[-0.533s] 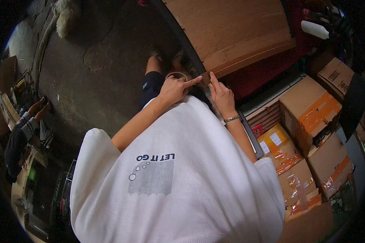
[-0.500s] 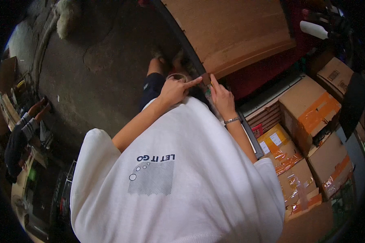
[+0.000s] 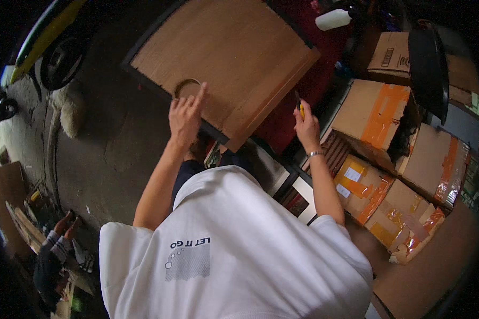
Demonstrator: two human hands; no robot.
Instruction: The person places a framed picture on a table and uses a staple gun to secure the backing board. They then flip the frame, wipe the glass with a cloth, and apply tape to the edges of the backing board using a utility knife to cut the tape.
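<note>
- Far left, at the floor's edge: another person's hands point(image 3: 65, 224) and striped sleeve, busy among clutter. Well apart from the work.
- Above that, a pale furry shape point(image 3: 69, 109) lies on the concrete floor point(image 3: 112, 154) next to a dark wheel. Cannot tell what it is.
- Left hand point(image 3: 185, 116): raised over the near corner of the worktop point(image 3: 234, 64), a brown wooden board with a dark rim. Fingers loosely curled, index finger up; they pinch the lower edge of the tape roll point(image 3: 186, 86), a thin brown ring lying flat on the board.
- Judgement: the roll handles best pinned flat with the fingertips, so it cannot slide off the near corner, which sits just below it.
- Right hand point(image 3: 307, 126): held off the board's right edge, fingers closed around a small yellow-handled cutter point(image 3: 300, 107) that points up. Bracelet on the wrist.
- Judgement: keep the blade tip turned away from the left hand; the two hands are well apart, which suits that.
- Right of the cutter: stacked cardboard boxes point(image 3: 375, 114), sealed with orange tape, crowd the space near the right elbow. They limit its swing.
- Above them, a dark round lid-like object point(image 3: 428, 64) leans across the boxes.
- A white bottle point(image 3: 332, 19) lies beyond the board's far corner.
</note>
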